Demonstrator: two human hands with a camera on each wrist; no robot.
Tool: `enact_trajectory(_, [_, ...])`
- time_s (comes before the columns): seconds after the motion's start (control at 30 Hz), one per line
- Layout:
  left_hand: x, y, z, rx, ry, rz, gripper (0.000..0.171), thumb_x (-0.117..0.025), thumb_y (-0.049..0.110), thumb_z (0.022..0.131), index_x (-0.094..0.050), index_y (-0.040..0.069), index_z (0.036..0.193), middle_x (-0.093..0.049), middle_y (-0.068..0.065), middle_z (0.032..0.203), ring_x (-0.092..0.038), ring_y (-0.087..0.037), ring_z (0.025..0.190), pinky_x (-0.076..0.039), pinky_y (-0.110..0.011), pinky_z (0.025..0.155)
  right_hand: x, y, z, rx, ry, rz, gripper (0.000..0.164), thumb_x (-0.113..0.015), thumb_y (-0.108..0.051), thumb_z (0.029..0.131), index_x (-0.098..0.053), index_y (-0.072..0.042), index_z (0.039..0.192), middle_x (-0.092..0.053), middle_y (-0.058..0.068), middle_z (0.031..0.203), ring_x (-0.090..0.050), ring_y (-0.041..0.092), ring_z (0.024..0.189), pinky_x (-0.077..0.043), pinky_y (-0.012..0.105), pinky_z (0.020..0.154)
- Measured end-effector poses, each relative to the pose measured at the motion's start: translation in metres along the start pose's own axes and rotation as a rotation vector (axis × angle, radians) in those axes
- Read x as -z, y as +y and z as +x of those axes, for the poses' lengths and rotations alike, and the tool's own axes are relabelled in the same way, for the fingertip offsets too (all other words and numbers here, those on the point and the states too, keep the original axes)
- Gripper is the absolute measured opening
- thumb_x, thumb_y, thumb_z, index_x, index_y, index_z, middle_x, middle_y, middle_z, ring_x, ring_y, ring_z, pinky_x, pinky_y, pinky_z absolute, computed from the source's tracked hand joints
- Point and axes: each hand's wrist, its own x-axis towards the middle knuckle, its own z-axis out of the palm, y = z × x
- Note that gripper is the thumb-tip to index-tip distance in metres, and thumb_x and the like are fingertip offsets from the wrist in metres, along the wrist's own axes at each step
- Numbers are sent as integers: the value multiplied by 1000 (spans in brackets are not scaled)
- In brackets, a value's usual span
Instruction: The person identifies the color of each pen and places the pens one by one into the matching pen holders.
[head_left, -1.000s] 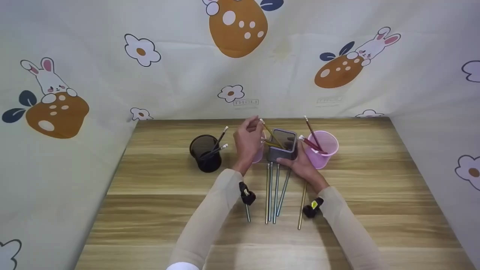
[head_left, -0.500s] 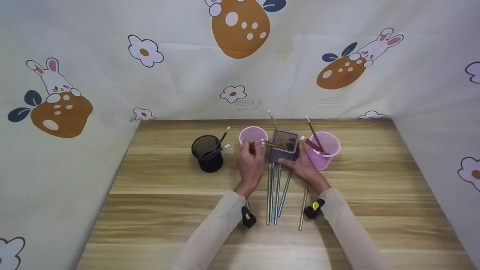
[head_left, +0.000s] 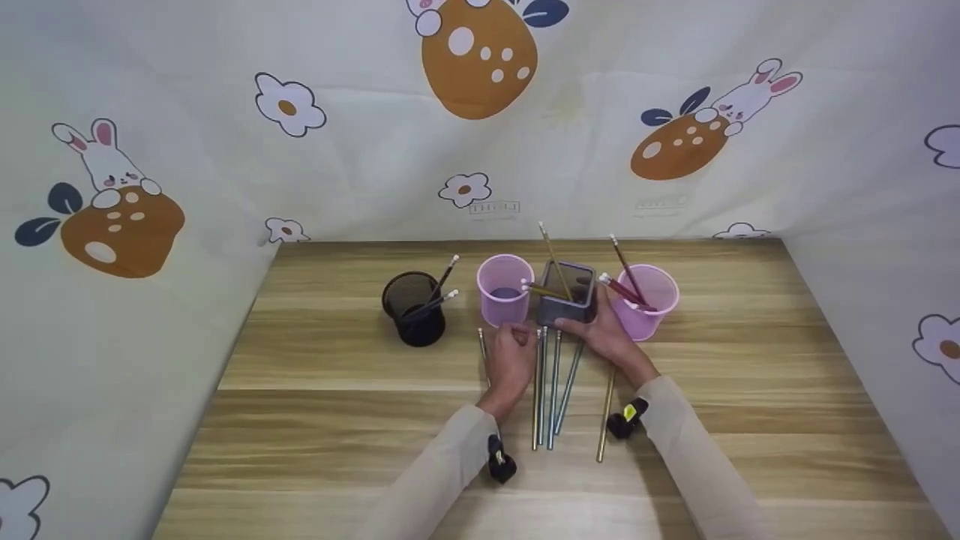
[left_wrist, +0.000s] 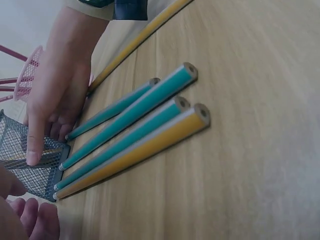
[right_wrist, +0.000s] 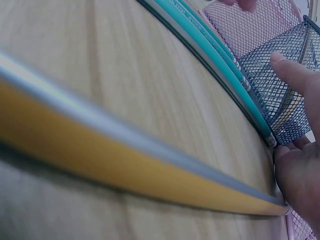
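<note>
My right hand [head_left: 611,339] grips the dark square mesh pencil holder [head_left: 556,311], its thumb along the near side; yellow pencils [head_left: 556,266] lean inside. My left hand [head_left: 513,364] hovers low in front of the pink mesh cup [head_left: 506,307], fingers loosely curled. Nothing shows between its fingers [left_wrist: 30,220] in the left wrist view. Just right of it lie three teal pencils [left_wrist: 135,112] and a yellow pencil [left_wrist: 145,147], eraser ends toward the holder. Another pencil [head_left: 481,345] is partly hidden beneath the left hand and arm.
A black mesh cup [head_left: 414,330] with dark pencils stands at left. To the right of the holder, a second pink cup [head_left: 645,322] contains red pencils. One yellow pencil [head_left: 604,420] lies near the right wrist. A printed cloth [head_left: 360,165] rises behind the table.
My left hand has drawn back from above the square holder, past the pink cup, toward the table. An upright yellow pencil now leans in the holder, released. The right hand stays put.
</note>
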Motion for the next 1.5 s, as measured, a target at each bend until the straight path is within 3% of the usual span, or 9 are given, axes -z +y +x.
enact_trajectory(0.23, [-2, -5, -2, -81, -45, 83, 10, -73, 5, 82, -70, 7, 91, -71, -3, 80, -66, -16, 76, -55, -32, 69, 1, -3, -2, -18, 0, 17, 94, -81, -9, 81, -21, -2, 153, -39, 28, 153, -34, 41, 146, -18, 48, 127])
enact_trajectory(0.43, [-1, -3, -2, -91, -82, 89, 14, -75, 2, 80, -69, 3, 92, -68, -5, 80, -61, -16, 75, -51, -30, 67, 1, 1, -2, -26, 8, -10, 95, -84, -18, 80, -23, -9, 152, -41, 20, 153, -36, 34, 146, -20, 44, 127])
enact_trajectory(0.6, [-2, -4, -3, -132, -69, 109, 14, -75, 0, 80, -68, 1, 92, -67, -8, 81, -61, -19, 76, -52, -32, 68, 2, 1, -2, -25, 10, 4, 94, -85, -19, 79, -24, -11, 152, -44, 20, 150, -38, 34, 144, -21, 45, 127])
enact_trajectory(0.83, [-5, -2, -7, -194, -65, 157, 13, -67, -6, 81, -64, -1, 93, -65, -14, 87, -64, -29, 86, -54, -43, 76, 2, -12, -7, -31, 6, 6, 94, -81, -11, 82, -20, -3, 153, -41, 28, 150, -36, 40, 143, -20, 47, 127])
enact_trajectory(0.97, [-5, 1, -7, -199, -88, 199, 16, -66, -7, 79, -62, -2, 94, -64, -17, 90, -63, -33, 91, -54, -47, 80, 2, -25, -11, -33, -7, -15, 93, -80, -11, 83, -19, 1, 153, -39, 32, 150, -36, 43, 142, -20, 50, 126])
enact_trajectory(1.17, [-1, 3, -8, -159, -86, 182, 22, -67, -7, 77, -60, -1, 96, -65, -15, 87, -64, -32, 88, -54, -46, 78, 2, -2, -4, -31, 1, -34, 97, -83, -21, 82, -20, -8, 154, -40, 24, 152, -36, 37, 144, -20, 47, 127])
enact_trajectory(1.5, [12, 15, -6, -89, -99, 127, 27, -72, -3, 73, -61, -1, 98, -65, -11, 81, -63, -29, 81, -54, -42, 74, 1, 1, -3, -33, 10, -7, 98, -85, -21, 79, -22, -9, 154, -42, 21, 152, -37, 35, 144, -21, 45, 127])
